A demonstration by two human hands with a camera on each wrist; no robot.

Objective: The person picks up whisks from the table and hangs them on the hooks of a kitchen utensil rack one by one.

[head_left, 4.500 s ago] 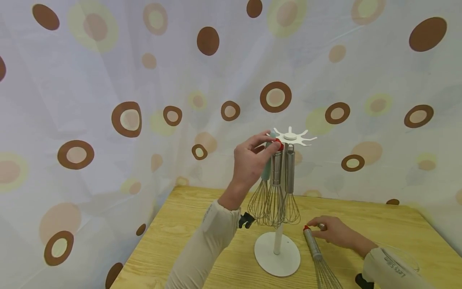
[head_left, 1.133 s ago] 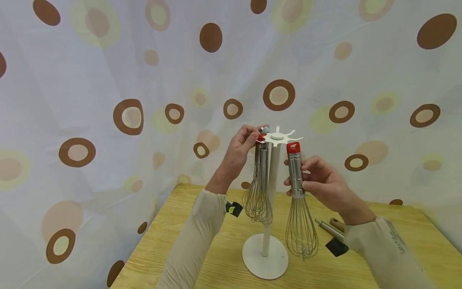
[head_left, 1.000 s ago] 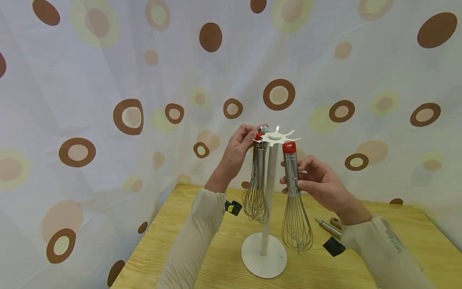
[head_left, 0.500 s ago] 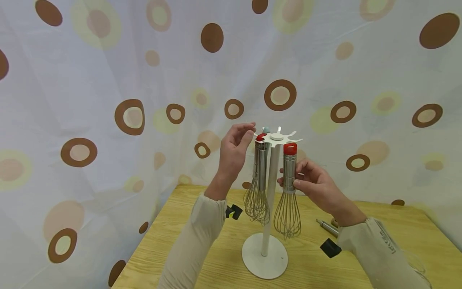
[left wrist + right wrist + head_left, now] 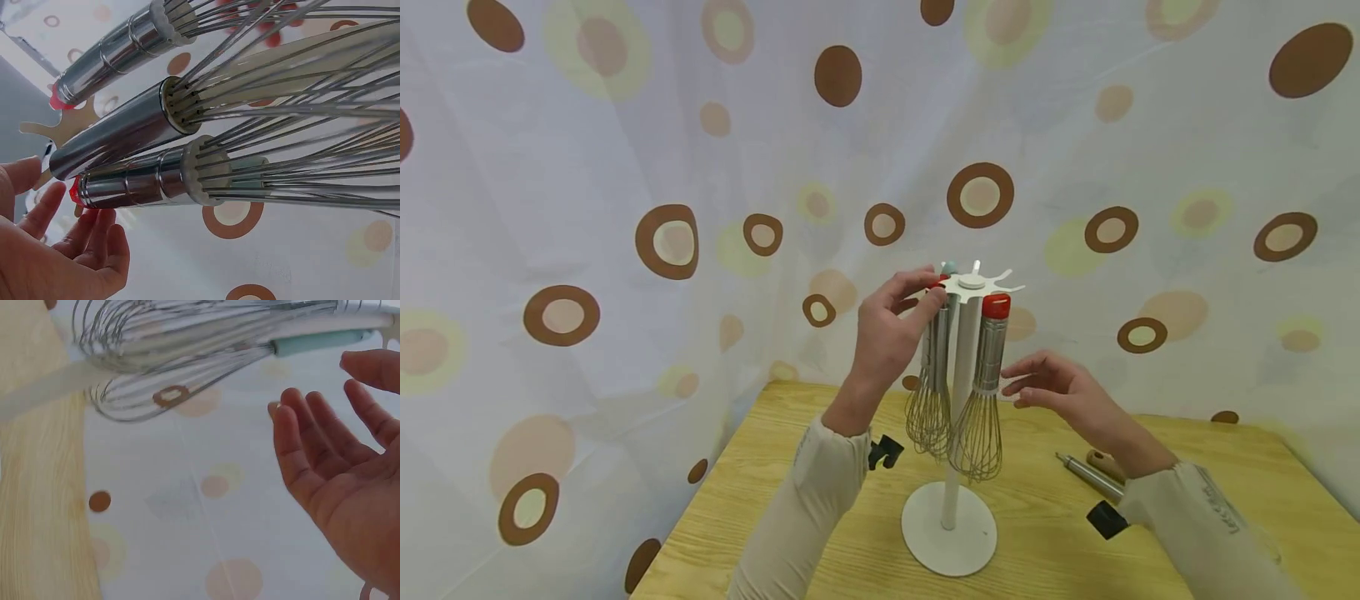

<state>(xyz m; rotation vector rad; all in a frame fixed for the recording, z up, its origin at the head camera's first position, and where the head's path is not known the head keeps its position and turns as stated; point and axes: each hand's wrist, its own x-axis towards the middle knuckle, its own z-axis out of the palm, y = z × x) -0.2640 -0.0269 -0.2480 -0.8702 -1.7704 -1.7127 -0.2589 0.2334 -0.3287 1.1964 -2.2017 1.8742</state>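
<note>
Several whisks hung handle-up from white rack (image 5: 981, 283); red-capped whisk (image 5: 987, 358) vertical, just left of right hand (image 5: 1056, 392), fingers spread, holding nothing; left hand (image 5: 891, 333) loose, empty, beside rack's other whisks (image 5: 934, 367)

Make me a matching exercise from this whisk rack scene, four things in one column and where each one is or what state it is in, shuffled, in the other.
Things:
1. red-capped whisk
2. right hand
3. left hand
4. white rack

Places or states:
A. stands on the wooden table
B. open, just beside the whisk's handle, not gripping it
C. hangs from the rack's slotted top
D. raised at the top of the whiskes hanging on the far left of the rack

Pairs: 1-C, 2-B, 3-D, 4-A
</note>
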